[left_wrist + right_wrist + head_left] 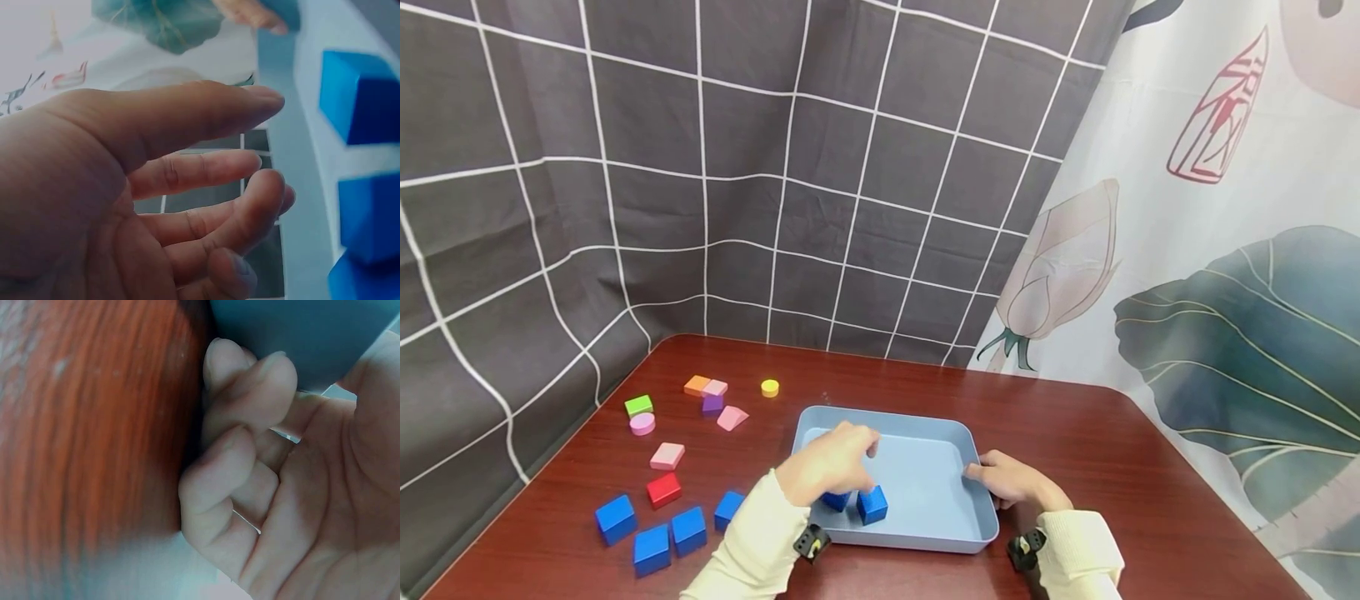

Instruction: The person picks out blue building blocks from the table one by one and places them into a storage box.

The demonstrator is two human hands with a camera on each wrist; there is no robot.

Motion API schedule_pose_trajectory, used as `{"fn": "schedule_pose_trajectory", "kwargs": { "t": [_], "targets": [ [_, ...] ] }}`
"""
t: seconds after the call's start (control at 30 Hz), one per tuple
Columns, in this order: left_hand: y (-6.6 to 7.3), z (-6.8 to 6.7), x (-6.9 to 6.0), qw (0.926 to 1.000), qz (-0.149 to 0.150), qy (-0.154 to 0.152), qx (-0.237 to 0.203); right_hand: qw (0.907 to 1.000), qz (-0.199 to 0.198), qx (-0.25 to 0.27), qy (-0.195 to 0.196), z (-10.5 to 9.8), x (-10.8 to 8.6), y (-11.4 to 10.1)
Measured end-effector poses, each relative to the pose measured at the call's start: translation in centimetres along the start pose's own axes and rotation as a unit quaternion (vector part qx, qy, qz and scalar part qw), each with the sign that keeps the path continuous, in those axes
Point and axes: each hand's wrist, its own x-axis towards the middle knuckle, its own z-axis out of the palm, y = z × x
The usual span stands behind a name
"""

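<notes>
Well, blocks (872,506) in tray (925,487) (red curtain print (1217,117)).

Seven blue blocks (652,550), three pink blocks (667,456), one red block (664,490), one orange block (696,385), one purple block (712,406), one green block (639,405), one pink disc (642,424), one yellow disc (770,388), one tray (925,479) and two curtains (823,150).

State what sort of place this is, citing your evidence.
Probably a curtained-off indoor corner used as a tabletop work area: a grey, white-lined cloth and a flower-printed cloth hang beyond the reddish-brown table, which holds a blue tray.
</notes>
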Motion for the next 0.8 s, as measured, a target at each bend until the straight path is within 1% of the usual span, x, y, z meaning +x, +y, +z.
{"fn": "schedule_pose_trajectory", "kwargs": {
  "t": [0.1, 0.17, 0.37, 0.43, 0.5, 0.57, 0.67, 0.73, 0.8],
  "targets": [
    [-0.9, -1.0, -0.2, 0.9999, -0.007, 0.008, -0.008, 1.0000, 0.001, 0.001, 0.000, 0.0, -0.1, -0.1],
    [-1.7, -1.5, -0.5, 0.9997, -0.021, 0.005, -0.013, 1.0000, 0.000, 0.005, -0.003, 0.0, -0.1, -0.1],
    [-4.6, -2.9, -1.9, 0.9966, -0.079, -0.013, -0.018, 0.9997, -0.015, 0.014, -0.009, -0.1, 0.1, -0.1],
    [-5.5, -3.3, -2.5, 0.9950, -0.096, -0.025, -0.014, 0.9995, -0.019, 0.020, -0.012, -0.1, 0.2, 0.0],
    [-6.3, -3.7, -3.1, 0.9918, -0.118, -0.049, -0.005, 0.9994, -0.021, 0.024, -0.014, -0.1, 0.2, 0.0],
    [-7.0, -4.0, -3.7, 0.9871, -0.142, -0.073, 0.004, 0.9994, -0.020, 0.025, -0.014, -0.1, 0.2, 0.0],
    [-7.4, -4.3, -4.3, 0.9812, -0.167, -0.096, 0.020, 0.9995, -0.019, 0.024, -0.011, -0.1, 0.2, 0.0],
    [-7.5, -4.4, -4.4, 0.9790, -0.173, -0.102, 0.035, 0.9995, -0.017, 0.024, -0.010, -0.1, 0.1, 0.0],
    [-7.4, -4.3, -4.4, 0.9748, -0.184, -0.112, 0.058, 0.9995, -0.018, 0.025, -0.010, 0.0, 0.0, 0.1]
  ]
}}
